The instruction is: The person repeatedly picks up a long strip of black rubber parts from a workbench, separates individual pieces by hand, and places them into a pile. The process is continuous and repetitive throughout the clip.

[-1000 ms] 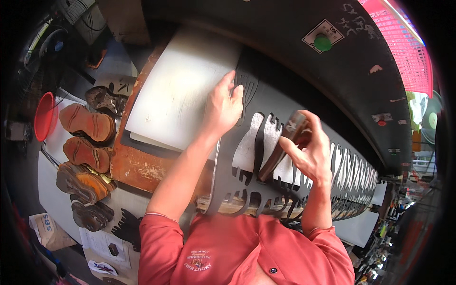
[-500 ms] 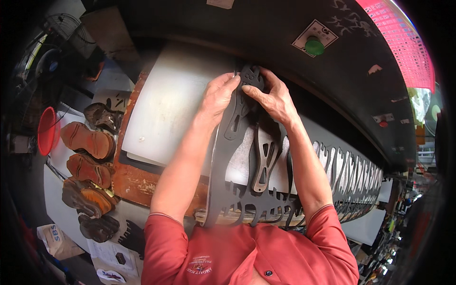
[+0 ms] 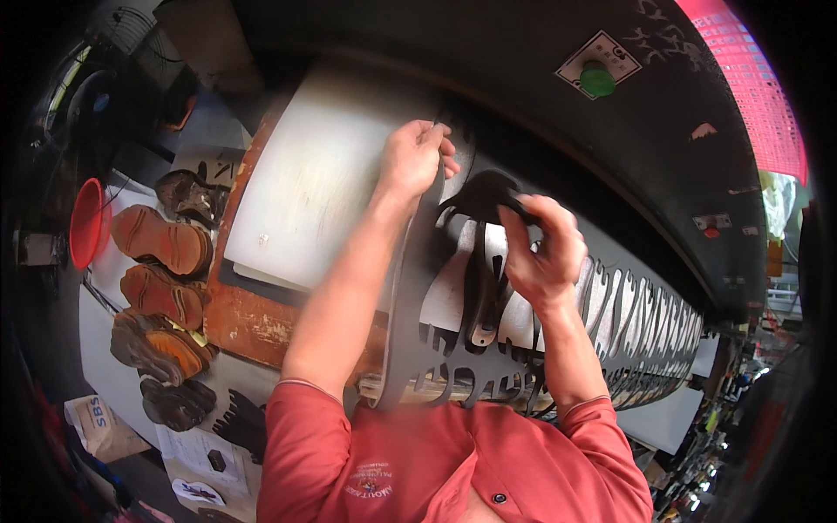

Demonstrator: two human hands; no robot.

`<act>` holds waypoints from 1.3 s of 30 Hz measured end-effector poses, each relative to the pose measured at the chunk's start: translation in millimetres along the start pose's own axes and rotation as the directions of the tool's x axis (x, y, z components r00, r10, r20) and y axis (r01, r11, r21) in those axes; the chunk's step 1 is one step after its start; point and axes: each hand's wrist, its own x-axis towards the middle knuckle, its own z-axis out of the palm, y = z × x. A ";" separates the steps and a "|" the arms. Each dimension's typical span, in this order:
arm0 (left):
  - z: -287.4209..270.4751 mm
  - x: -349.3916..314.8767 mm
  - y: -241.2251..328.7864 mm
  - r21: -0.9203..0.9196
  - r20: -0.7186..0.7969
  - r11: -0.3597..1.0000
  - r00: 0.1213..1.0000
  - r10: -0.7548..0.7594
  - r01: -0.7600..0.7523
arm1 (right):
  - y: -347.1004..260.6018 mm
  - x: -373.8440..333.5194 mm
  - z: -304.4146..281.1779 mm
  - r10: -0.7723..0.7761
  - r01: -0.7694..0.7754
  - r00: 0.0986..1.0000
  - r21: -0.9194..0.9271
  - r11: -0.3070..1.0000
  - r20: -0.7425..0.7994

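My right hand (image 3: 551, 253) is closed on one end of a dark sole-shaped piece (image 3: 484, 193), tilted up off the sheet and blurred by motion. My left hand (image 3: 414, 161) has its fingers curled at the upper left edge of a dark grey sheet (image 3: 403, 322), apparently pinching it. Rows of sole-shaped holes run along this sheet. Between my forearms, a metal sole-shaped cutting die (image 3: 485, 314) lies over the white board, partly in shadow.
Left of the sheet lies a white cutting board (image 3: 305, 183) on a worn brown board (image 3: 253, 336). Several brown sole-shaped pieces (image 3: 161, 240) and a red bowl (image 3: 87, 224) are farther left. A black machine beam with a green button (image 3: 597, 80) spans the far side. A pink basket (image 3: 754, 96) stands upper right.
My right hand has pulled back toward me and right, raising the dark sole-shaped piece off the sheet. My left hand has stayed near the sheet's upper edge, its fingers curling more.
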 end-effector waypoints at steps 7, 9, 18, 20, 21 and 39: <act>-4.4 7.6 -9.2 -0.009 0.034 0.999 0.999 0.041 -0.041 | -53.6 6.2 -66.5 0.450 -0.327 0.876 0.472 0.819 -0.175; 1.0 -3.8 -5.4 -0.023 -0.050 0.997 0.996 0.071 -0.072 | -50.7 13.9 -79.2 0.578 -0.412 0.788 0.516 0.750 -0.211; -1.0 -146.7 25.3 -0.141 0.389 0.981 0.903 0.179 -0.134 | -37.2 0.6 -51.7 0.708 -0.684 0.641 0.641 0.350 0.297; -9.2 -151.6 20.5 -0.127 0.292 0.989 0.950 0.112 -0.077 | -35.6 -12.2 -46.2 0.673 -0.730 0.654 0.524 0.439 0.346; -15.3 -152.9 16.4 -0.153 0.222 0.983 0.966 0.132 -0.100 | -34.3 -19.2 -45.3 0.680 -0.733 0.677 0.336 0.591 0.281; -271.6 -433.7 -168.8 0.267 -0.923 0.959 0.312 0.224 0.100 | -5.9 -109.3 -18.8 0.627 -0.536 0.731 -0.342 0.772 0.271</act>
